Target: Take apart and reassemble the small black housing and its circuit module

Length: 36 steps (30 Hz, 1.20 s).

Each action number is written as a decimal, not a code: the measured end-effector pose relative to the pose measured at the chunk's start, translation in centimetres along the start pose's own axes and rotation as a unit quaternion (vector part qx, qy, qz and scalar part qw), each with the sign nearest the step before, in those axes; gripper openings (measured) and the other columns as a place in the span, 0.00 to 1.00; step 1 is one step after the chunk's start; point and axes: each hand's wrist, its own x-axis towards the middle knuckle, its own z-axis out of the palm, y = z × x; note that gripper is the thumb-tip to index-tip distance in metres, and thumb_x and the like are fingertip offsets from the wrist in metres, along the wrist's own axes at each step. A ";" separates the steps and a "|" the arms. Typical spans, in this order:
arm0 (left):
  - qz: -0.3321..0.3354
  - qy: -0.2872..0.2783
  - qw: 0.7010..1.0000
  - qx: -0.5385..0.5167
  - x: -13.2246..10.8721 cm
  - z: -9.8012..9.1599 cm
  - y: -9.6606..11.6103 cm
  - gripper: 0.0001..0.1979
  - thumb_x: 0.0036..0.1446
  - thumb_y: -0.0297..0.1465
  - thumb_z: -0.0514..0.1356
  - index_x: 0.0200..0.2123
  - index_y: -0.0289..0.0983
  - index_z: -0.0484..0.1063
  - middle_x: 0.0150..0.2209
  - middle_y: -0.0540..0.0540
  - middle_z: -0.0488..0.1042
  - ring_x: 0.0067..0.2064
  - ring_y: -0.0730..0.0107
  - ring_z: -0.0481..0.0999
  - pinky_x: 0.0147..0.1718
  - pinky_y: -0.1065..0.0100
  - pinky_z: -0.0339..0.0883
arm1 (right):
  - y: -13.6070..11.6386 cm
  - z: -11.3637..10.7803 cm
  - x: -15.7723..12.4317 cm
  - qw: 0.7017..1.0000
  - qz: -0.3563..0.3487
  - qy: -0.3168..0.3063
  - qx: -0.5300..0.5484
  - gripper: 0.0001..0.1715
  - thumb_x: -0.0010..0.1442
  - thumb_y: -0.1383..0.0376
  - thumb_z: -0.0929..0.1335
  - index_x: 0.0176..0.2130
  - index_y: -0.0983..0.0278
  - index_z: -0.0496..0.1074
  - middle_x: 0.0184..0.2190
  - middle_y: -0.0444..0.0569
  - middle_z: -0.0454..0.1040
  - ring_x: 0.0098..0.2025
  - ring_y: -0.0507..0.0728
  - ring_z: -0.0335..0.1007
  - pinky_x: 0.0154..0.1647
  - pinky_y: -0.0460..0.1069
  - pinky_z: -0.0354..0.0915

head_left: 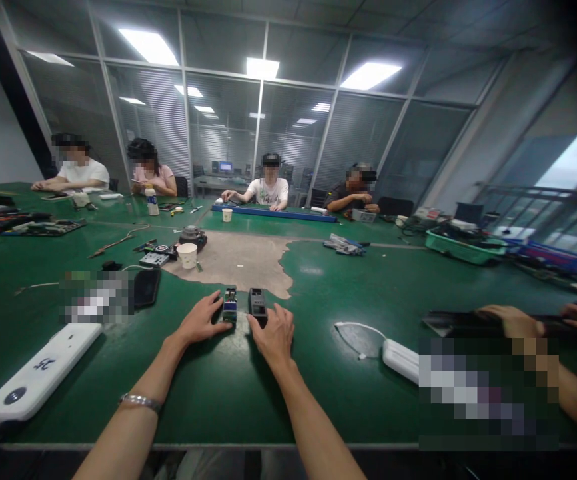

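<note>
Near the middle of the green table [328,393], my left hand [202,320] has its fingers spread around the left side of a small device with exposed electronic parts [230,304]. Just right of that, a dark grey plastic housing [257,303] with openings in it stands apart from the device. The fingers of my right hand [273,332] curve along the housing's right and near side, thumb toward its lower edge. A metal bracelet is on my left wrist.
A white power bank [43,370] lies at left, a phone [146,288] beyond it. A paper cup [187,255] stands near loose electronics. At right are a white device with a cable [402,360], a neighbour's hands [513,323] and a green basket [463,248]. Several people sit opposite.
</note>
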 end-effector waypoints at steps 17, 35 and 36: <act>0.001 0.002 1.000 -0.005 0.0 -0.2 0.5 0.36 0.61 0.50 0.67 0.68 0.42 0.70 0.75 0.36 0.59 0.74 0.40 0.59 0.72 0.46 0.53 | -5.7 -0.2 3.1 0.996 -0.035 0.003 0.083 0.24 0.66 0.48 0.71 0.42 0.66 0.84 0.47 0.61 0.82 0.54 0.64 0.74 0.58 0.53 0.61; -0.028 0.009 0.999 -0.017 0.3 0.5 -0.3 0.53 0.53 0.51 0.68 0.74 0.32 0.55 0.76 0.28 0.53 0.76 0.39 0.54 0.73 0.45 0.51 | -8.3 -1.1 2.1 0.997 -0.042 -0.063 -0.016 0.30 0.63 0.44 0.72 0.45 0.67 0.83 0.52 0.63 0.78 0.58 0.70 0.66 0.56 0.58 0.62; -0.029 0.008 0.999 -0.016 0.3 0.5 -0.3 0.53 0.53 0.51 0.68 0.74 0.31 0.54 0.76 0.27 0.53 0.76 0.39 0.54 0.73 0.45 0.51 | -8.3 -1.1 2.1 0.997 -0.042 -0.066 -0.020 0.30 0.63 0.44 0.72 0.46 0.67 0.83 0.52 0.63 0.78 0.58 0.70 0.66 0.55 0.58 0.62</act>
